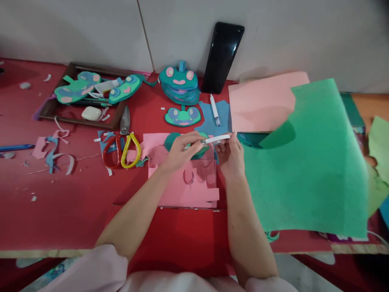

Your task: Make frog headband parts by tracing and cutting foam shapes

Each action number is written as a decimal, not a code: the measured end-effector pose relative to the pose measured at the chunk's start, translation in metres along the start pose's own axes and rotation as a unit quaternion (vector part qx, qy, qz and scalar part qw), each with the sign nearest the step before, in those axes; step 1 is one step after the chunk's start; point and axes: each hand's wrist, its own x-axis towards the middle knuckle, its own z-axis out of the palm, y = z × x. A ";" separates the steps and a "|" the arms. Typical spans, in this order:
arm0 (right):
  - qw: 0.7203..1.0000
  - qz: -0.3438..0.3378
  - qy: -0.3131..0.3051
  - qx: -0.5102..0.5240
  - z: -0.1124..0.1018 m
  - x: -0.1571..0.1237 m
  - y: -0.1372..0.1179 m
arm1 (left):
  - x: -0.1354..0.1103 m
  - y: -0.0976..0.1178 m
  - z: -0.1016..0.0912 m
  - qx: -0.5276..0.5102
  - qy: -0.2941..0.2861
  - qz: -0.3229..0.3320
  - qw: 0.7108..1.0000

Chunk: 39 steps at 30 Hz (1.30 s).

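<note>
A narrow white strip (218, 138) stretches between my two hands above the pink felt (176, 194). My left hand (184, 151) pinches its left end, where a small greyish tip shows at the fingers; what that tip is I cannot make out. At the other end, the thumb and fingers of my right hand (233, 157) close on the strip. Beneath my left hand lies a teal and green felt piece (172, 140), partly hidden. The pink felt has cut-out shapes and a small drawn curve on it.
Scissors (123, 150) with red and yellow handles lie left. Behind are stacked felt frog faces (179, 83), a single frog face (182, 117), a white pen (214, 110) and a leaning phone (223, 56). A brown frame (82, 120) stands left; large green felt (310, 178) covers the right.
</note>
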 end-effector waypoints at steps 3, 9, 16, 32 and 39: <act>0.999 0.031 -0.015 0.021 -0.002 0.002 0.001 | -0.001 -0.001 -0.002 -0.024 -0.009 0.014 1.000; 1.000 0.001 -0.026 0.004 -0.002 0.001 -0.002 | 0.001 0.001 -0.001 -0.011 0.014 0.004 1.000; 0.994 -0.027 -0.103 -0.031 -0.001 -0.008 -0.002 | 0.004 -0.010 -0.003 -0.076 0.118 -0.072 0.987; 0.996 -0.020 -0.066 -0.059 0.005 -0.010 -0.002 | 0.005 -0.006 -0.003 -0.143 0.151 -0.139 0.968; 0.993 -0.041 -0.073 -0.082 0.004 -0.011 0.000 | 0.005 -0.007 -0.004 -0.155 0.148 -0.133 0.968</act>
